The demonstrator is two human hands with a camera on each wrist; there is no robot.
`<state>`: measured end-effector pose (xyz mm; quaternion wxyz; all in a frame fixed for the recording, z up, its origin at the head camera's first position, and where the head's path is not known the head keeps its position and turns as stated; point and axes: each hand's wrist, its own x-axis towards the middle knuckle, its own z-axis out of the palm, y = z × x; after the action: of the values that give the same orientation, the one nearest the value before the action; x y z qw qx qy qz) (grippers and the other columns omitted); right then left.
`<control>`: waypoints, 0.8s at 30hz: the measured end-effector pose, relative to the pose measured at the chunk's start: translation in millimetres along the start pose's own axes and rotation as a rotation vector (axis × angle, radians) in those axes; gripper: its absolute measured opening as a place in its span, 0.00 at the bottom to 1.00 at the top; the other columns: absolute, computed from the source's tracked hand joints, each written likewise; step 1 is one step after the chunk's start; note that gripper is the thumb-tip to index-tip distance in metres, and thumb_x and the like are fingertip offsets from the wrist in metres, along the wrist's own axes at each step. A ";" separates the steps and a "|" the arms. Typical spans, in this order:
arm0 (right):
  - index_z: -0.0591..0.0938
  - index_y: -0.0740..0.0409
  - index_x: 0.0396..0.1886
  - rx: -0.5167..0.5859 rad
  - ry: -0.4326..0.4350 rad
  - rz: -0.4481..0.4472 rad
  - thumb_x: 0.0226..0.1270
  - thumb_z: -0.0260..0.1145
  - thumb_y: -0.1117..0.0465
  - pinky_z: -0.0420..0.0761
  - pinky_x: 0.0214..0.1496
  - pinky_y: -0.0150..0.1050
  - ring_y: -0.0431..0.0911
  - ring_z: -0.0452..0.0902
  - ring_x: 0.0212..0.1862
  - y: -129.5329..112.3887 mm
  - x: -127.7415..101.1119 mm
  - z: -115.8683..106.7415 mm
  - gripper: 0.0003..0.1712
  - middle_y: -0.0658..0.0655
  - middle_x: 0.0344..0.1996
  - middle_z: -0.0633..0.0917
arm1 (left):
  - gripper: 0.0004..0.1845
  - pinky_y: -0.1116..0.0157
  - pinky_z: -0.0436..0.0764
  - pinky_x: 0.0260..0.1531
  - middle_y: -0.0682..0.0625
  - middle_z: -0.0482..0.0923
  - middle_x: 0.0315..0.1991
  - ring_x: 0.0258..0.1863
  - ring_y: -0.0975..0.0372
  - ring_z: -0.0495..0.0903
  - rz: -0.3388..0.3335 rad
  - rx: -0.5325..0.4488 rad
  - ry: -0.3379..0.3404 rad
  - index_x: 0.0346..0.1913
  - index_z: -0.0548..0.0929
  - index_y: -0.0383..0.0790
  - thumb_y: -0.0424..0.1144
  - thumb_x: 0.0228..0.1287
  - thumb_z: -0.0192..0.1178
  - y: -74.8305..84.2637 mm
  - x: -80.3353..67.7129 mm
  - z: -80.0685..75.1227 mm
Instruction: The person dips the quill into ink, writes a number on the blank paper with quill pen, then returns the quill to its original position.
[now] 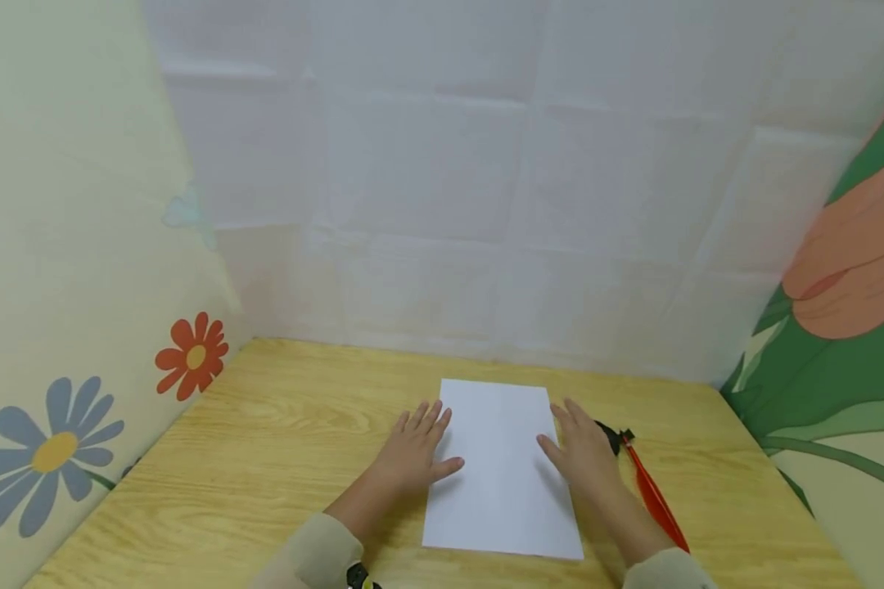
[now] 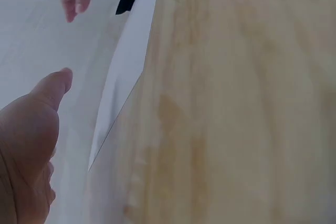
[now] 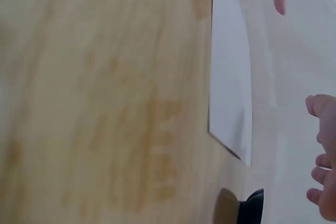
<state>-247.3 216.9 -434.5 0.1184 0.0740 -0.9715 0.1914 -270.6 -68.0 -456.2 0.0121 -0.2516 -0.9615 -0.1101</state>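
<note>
A white sheet of paper (image 1: 497,474) lies flat on the wooden table, its long sides running away from me. My left hand (image 1: 412,451) is over its left edge, fingers spread and thumb reaching inward across the sheet. Over the opposite edge is my right hand (image 1: 584,450), fingers extended, thumb also pointing inward. Both wrist views show a gap between the hands and the paper (image 2: 123,59); neither the left hand (image 2: 31,140) nor the right hand (image 3: 329,156) holds anything.
Just right of my right hand lies a long red object (image 1: 656,499) with a black end (image 1: 610,436), partly hidden by that hand. A creased white sheet (image 1: 486,180) hangs behind the table (image 1: 287,425). Flower-patterned walls (image 1: 51,270) stand at both sides.
</note>
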 end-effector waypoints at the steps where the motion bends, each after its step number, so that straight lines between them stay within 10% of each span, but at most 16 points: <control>1: 0.67 0.63 0.71 0.025 -0.001 0.013 0.71 0.61 0.49 0.61 0.70 0.69 0.68 0.59 0.71 1.8 -1.3 -1.9 0.35 0.69 0.73 0.62 | 0.45 0.43 0.51 0.75 0.41 0.49 0.79 0.78 0.45 0.47 0.008 -0.039 -0.016 0.77 0.54 0.38 0.65 0.69 0.49 -0.6 -1.9 0.9; 13: 0.69 0.60 0.70 0.141 0.012 0.041 0.72 0.60 0.51 0.66 0.66 0.69 0.68 0.61 0.70 26.8 -11.7 -9.6 0.32 0.68 0.71 0.66 | 0.48 0.43 0.52 0.75 0.39 0.50 0.78 0.78 0.45 0.49 0.044 -0.238 -0.069 0.76 0.55 0.33 0.63 0.66 0.54 -6.7 -18.6 17.8; 24: 0.67 0.62 0.71 0.206 -0.008 0.120 0.75 0.56 0.48 0.67 0.65 0.69 0.70 0.62 0.69 51.5 -20.1 -19.9 0.33 0.71 0.69 0.66 | 0.51 0.44 0.50 0.76 0.41 0.51 0.78 0.78 0.47 0.50 0.100 -0.219 -0.089 0.76 0.56 0.33 0.67 0.62 0.55 -9.3 -29.5 22.6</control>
<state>-233.7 273.8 -440.0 0.0945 0.0284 -0.9498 0.2968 -248.6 -85.1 -482.5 -0.0523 -0.3039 -0.9295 -0.2022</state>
